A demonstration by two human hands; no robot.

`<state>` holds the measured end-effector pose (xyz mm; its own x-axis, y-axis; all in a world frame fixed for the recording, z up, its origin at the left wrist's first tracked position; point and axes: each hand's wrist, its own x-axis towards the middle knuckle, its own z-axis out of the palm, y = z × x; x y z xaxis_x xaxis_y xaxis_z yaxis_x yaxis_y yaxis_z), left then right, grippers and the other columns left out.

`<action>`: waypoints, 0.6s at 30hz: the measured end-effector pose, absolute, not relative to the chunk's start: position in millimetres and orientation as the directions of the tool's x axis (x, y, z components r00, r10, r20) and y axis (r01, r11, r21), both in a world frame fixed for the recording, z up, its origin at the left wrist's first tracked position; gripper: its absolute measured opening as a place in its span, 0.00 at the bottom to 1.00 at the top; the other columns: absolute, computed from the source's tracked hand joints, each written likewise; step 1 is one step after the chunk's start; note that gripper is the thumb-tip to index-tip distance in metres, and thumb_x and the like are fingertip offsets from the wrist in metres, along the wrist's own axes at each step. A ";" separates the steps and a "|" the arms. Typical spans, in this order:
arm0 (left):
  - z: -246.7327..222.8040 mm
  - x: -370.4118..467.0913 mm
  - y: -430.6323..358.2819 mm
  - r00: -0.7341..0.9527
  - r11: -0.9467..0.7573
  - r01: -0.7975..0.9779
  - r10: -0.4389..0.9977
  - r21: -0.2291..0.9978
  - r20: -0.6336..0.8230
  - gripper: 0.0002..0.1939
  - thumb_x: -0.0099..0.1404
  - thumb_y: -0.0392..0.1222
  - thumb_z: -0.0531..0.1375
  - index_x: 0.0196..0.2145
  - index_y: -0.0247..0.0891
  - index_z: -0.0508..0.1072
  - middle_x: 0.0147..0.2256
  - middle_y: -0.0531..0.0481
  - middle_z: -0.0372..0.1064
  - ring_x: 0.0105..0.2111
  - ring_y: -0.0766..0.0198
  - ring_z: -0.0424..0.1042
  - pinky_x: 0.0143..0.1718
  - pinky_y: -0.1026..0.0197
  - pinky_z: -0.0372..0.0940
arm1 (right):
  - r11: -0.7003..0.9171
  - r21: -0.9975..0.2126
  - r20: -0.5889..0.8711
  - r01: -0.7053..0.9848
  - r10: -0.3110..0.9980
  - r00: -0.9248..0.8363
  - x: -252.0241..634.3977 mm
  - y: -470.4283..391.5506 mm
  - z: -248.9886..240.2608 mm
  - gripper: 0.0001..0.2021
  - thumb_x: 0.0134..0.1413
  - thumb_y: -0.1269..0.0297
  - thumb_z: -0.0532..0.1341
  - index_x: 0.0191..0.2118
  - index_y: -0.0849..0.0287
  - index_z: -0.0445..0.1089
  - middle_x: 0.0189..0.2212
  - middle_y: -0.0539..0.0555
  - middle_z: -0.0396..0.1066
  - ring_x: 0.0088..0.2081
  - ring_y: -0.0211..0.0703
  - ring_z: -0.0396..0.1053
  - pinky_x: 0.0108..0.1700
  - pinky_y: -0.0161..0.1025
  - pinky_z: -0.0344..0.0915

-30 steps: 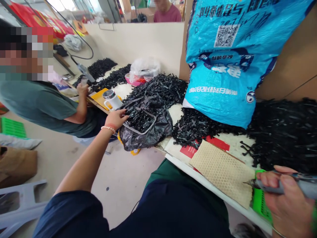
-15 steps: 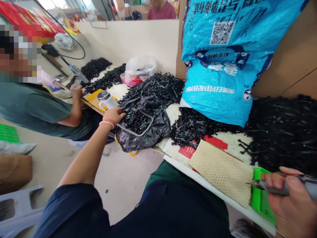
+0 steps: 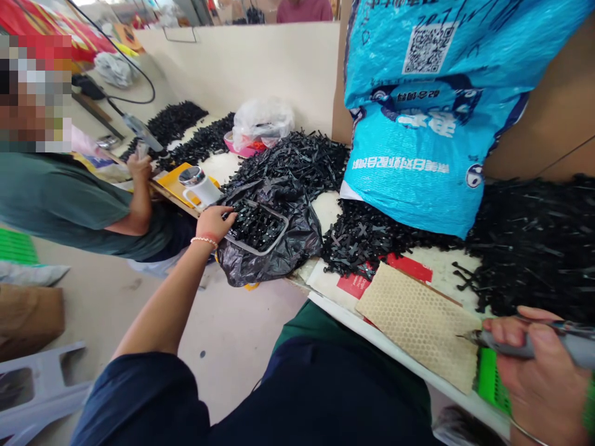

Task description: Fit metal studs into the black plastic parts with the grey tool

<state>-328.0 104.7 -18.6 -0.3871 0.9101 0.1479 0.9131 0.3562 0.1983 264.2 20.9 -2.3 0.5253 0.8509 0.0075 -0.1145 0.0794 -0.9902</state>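
At the left rim of a clear-edged tub full of small black parts is my left hand, its thumb and forefinger apart; nothing shows between them. The tub rests in a black plastic bag. My right hand is wrapped round a grey electric screwdriver with a thin bit pointing left. That bit is over the right part of a tan honeycomb-patterned mat, and I cannot tell whether it touches. Under the right hand, a green basket is partly hidden.
A blue woven sack stands among heaps of black parts. Left of the tub are a white mug and a yellow tray. A co-worker sits at the left with a corded grey tool. A grey plastic stool stands on the floor.
My right hand and the screwdriver have shifted slightly left over the mat, covering more of the basket's top. My left hand stays at the tub's edge. The view has tilted a little.
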 end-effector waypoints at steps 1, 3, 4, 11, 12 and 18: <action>-20.1 -327.9 104.1 -0.392 0.361 0.911 0.907 0.199 0.152 0.23 0.65 0.49 0.56 0.49 0.33 0.81 0.49 0.37 0.78 0.50 0.44 0.75 0.54 0.51 0.66 | 0.081 -0.991 0.012 -0.109 0.852 0.524 263.8 21.8 -2.3 0.12 0.30 0.60 0.68 0.28 0.51 0.72 0.14 0.44 0.56 0.19 0.41 0.54 0.31 0.49 0.58; -22.4 -327.9 103.1 -0.384 0.351 0.915 0.909 0.200 0.161 0.24 0.65 0.50 0.56 0.50 0.32 0.80 0.49 0.36 0.78 0.50 0.43 0.75 0.54 0.50 0.65 | 0.086 -0.991 0.021 -0.103 0.858 0.513 263.9 22.6 -3.3 0.12 0.30 0.60 0.68 0.28 0.51 0.72 0.13 0.44 0.55 0.19 0.41 0.54 0.31 0.50 0.58; -23.2 -327.8 102.6 -0.377 0.343 0.918 0.912 0.199 0.165 0.24 0.66 0.49 0.56 0.51 0.33 0.80 0.49 0.36 0.78 0.51 0.43 0.74 0.55 0.50 0.65 | 0.090 -0.991 0.027 -0.101 0.861 0.508 264.4 22.5 -4.3 0.12 0.30 0.60 0.68 0.28 0.51 0.72 0.13 0.44 0.55 0.19 0.41 0.54 0.31 0.50 0.58; -23.3 -321.6 98.0 -0.400 0.345 0.898 0.899 0.274 0.178 0.24 0.69 0.50 0.52 0.50 0.33 0.79 0.52 0.39 0.77 0.54 0.49 0.72 0.57 0.55 0.62 | 0.112 -0.988 0.047 -0.109 0.877 0.478 269.1 19.5 -9.9 0.11 0.33 0.62 0.67 0.30 0.51 0.72 0.13 0.45 0.57 0.19 0.41 0.54 0.31 0.48 0.57; -23.1 -321.1 97.3 -0.416 0.353 0.887 0.890 0.296 0.186 0.24 0.69 0.51 0.52 0.50 0.33 0.79 0.52 0.39 0.76 0.54 0.49 0.72 0.57 0.55 0.62 | 0.111 -0.987 0.042 -0.117 0.875 0.482 269.3 19.5 -9.7 0.11 0.33 0.62 0.67 0.30 0.52 0.72 0.13 0.44 0.57 0.19 0.41 0.54 0.31 0.48 0.57; -27.7 -328.9 99.3 -0.511 0.390 0.819 0.829 0.420 0.228 0.25 0.70 0.51 0.51 0.53 0.33 0.77 0.52 0.41 0.77 0.53 0.49 0.74 0.56 0.55 0.64 | 0.115 -0.986 0.042 -0.119 0.868 0.494 271.7 18.7 -5.8 0.13 0.33 0.61 0.68 0.31 0.54 0.71 0.14 0.43 0.58 0.19 0.38 0.55 0.32 0.45 0.60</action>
<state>-328.9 99.3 -27.7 -0.5109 0.8289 0.2277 0.8194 0.3896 0.4204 271.7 18.7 -5.8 0.4944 0.8682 0.0417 -0.1186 0.1150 -0.9863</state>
